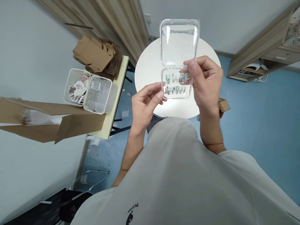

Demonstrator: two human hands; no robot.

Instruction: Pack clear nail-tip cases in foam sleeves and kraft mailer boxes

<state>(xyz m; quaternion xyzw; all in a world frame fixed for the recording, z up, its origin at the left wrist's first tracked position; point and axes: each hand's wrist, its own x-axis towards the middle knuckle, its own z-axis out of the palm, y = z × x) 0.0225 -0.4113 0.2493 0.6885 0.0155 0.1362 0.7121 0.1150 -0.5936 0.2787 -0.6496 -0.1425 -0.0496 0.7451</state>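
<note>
Held up over the round white table [148, 67] is a clear plastic case [176, 96], its transparent lid [179, 43] swung up on the far side. Two rows of press-on nails [177, 90], pale and bluish green with dark marks, lie inside the base. My left hand [148, 101] pinches the base at its left edge, thumb and fingers closed on it. My right hand [206, 81] grips the right side near the hinge, with the thumb at the hinge line. Some of its fingers are hidden behind the case.
On a side table [119, 84] at left are flattened cardboard boxes [95, 54], a white basket of printed cards [78, 89] and a basket of clear cases [97, 93]. An open carton [77, 125] stands nearer. A small brown box [223, 105] is at right, a wooden cabinet [255, 43] beyond.
</note>
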